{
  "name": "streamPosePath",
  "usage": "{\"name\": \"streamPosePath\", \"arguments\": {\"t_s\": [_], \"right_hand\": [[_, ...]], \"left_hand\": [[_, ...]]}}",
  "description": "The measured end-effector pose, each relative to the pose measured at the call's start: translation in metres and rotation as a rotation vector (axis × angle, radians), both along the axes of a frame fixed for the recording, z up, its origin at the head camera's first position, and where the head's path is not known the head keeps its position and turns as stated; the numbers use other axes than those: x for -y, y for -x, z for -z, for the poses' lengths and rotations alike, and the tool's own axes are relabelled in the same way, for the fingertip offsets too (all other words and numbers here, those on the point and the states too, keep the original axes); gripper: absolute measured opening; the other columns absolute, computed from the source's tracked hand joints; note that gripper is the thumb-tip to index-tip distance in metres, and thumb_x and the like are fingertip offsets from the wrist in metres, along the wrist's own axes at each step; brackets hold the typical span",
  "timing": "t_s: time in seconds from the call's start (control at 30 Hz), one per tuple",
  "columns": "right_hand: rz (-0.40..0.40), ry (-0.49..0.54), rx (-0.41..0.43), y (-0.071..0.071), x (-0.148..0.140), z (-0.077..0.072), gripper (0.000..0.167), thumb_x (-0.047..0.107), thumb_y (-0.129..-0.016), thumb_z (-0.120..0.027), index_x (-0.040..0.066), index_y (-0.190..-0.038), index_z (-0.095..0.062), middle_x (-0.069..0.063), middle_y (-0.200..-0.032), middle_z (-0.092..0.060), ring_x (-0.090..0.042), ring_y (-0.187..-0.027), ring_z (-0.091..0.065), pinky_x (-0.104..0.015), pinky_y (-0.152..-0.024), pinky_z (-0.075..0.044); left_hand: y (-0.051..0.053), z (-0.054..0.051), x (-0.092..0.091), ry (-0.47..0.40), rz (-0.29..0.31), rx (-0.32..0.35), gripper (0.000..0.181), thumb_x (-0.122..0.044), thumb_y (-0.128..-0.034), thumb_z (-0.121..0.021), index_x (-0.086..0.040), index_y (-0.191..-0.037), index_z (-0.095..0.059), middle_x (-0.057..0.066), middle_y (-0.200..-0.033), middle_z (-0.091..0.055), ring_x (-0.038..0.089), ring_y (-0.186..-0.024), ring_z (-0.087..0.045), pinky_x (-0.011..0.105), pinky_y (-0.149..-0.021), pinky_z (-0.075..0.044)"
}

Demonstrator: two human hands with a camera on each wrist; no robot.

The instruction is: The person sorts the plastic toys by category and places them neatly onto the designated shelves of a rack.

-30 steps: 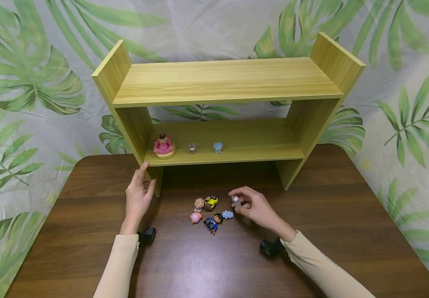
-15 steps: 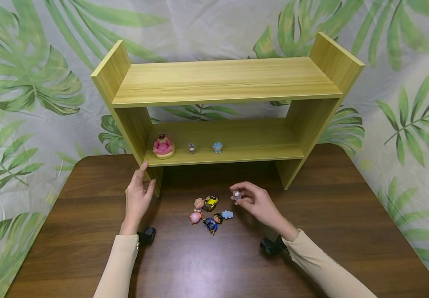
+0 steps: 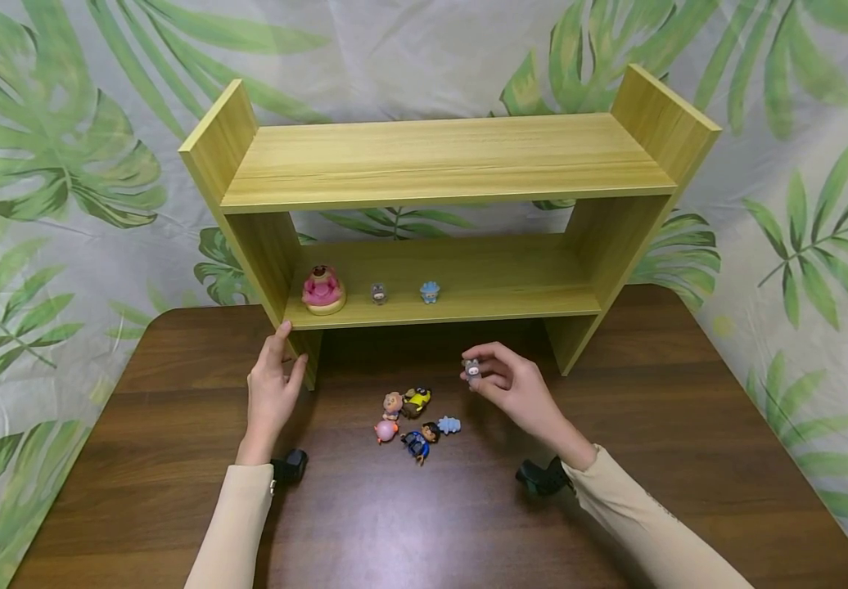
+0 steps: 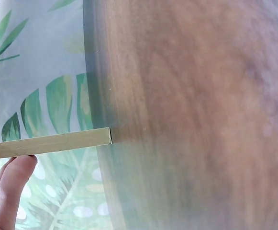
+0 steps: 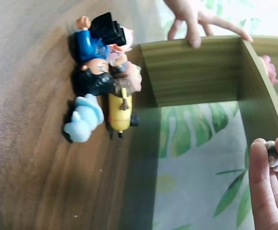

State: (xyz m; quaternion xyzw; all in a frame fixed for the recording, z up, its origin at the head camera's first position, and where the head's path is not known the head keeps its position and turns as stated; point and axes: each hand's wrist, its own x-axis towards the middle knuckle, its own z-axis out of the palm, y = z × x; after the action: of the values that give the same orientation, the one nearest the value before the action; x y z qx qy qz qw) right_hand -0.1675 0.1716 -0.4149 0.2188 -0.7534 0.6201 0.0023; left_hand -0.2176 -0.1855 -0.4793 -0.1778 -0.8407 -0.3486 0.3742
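Observation:
Between thumb and fingers, my right hand (image 3: 521,394) pinches a small grey figurine (image 3: 472,370) above the table, in front of the shelf's lower opening; the right wrist view shows the figurine (image 5: 274,157) at the fingertips. My left hand (image 3: 272,388) touches the left side panel of the wooden shelf (image 3: 446,321), its fingers nearly straight. On the middle board stand a pink figure (image 3: 323,290), a small grey one (image 3: 378,294) and a light blue one (image 3: 430,292). In the left wrist view, fingers (image 4: 15,184) rest against the panel edge (image 4: 57,143).
Several figurines lie together on the brown table (image 3: 365,523): a peach one (image 3: 392,404), a yellow one (image 3: 417,401), a pink round one (image 3: 385,430), a dark-haired one in blue (image 3: 418,442) and a pale blue one (image 3: 449,424). Leaf-patterned cloth (image 3: 56,164) hangs behind.
My right hand has risen off the table area with the grey figurine, moving up toward the shelf and slightly right. The left hand has stayed at the side panel.

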Motion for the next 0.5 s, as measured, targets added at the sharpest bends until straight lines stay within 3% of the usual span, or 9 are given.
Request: {"name": "streamPosePath", "arguments": {"t_s": [0.2,0.5], "right_hand": [[0.011,-0.004,-0.017,-0.005,0.003,-0.026,0.029,-0.015,-0.087,-0.059,-0.011,-0.115,-0.055,-0.030,-0.105,-0.061,-0.034,-0.093,-0.064,-0.035,-0.075,-0.054],[0.016,0.033,-0.076,0.010,-0.003,-0.014,0.024,-0.009,-0.089,-0.059,-0.008,-0.113,-0.057,-0.021,-0.103,-0.063,-0.018,-0.090,-0.065,-0.034,-0.074,-0.054]], "left_hand": [[0.000,0.000,0.000,0.003,-0.001,0.005,0.082,0.011,-0.0834,-0.064,-0.033,-0.144,-0.032,0.015,-0.087,-0.048,0.030,-0.065,-0.047,0.043,-0.048,-0.047],[0.000,-0.001,-0.001,-0.001,-0.003,0.012,0.082,0.011,-0.0833,-0.064,-0.033,-0.144,-0.032,0.015,-0.086,-0.047,0.030,-0.065,-0.046,0.043,-0.048,-0.046]]}}
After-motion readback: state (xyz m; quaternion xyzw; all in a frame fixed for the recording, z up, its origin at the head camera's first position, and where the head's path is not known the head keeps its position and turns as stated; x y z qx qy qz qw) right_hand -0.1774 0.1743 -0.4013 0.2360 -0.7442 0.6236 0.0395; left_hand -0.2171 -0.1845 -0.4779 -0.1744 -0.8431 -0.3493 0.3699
